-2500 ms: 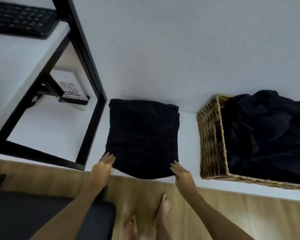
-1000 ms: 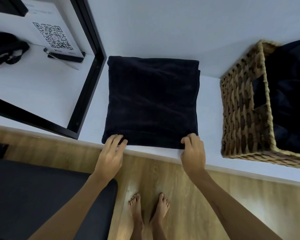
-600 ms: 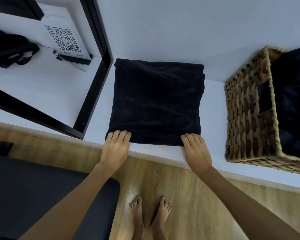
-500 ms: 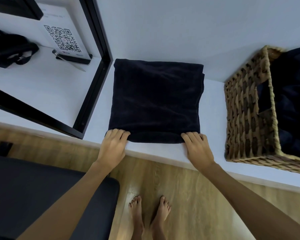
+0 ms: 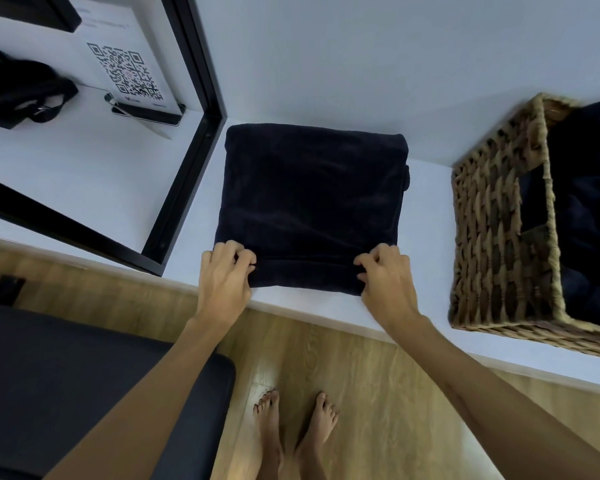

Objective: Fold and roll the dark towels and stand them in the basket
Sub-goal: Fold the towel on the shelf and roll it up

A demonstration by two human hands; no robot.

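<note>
Folded towel (image 5: 312,206) mid-table (image 5: 426,271), reaching the near edge; basket (image 5: 492,244) at the right end, towels (image 5: 589,202) inside; frame (image 5: 187,140) toward the left, QR card (image 5: 129,74) and bag (image 5: 21,88) behind it.

Dark towel (image 5: 312,206): folded into a near-square pad, lying flat on the white desk (image 5: 426,237), far edge against the wall. Near edge turned over into a narrow first roll; left hand (image 5: 222,275) and right hand (image 5: 385,275) pinch that roll at its two corners. Wicker basket (image 5: 499,244): to the right of the towel, apart from it, upright, holding loose dark towels (image 5: 589,202) heaped inside.
</note>
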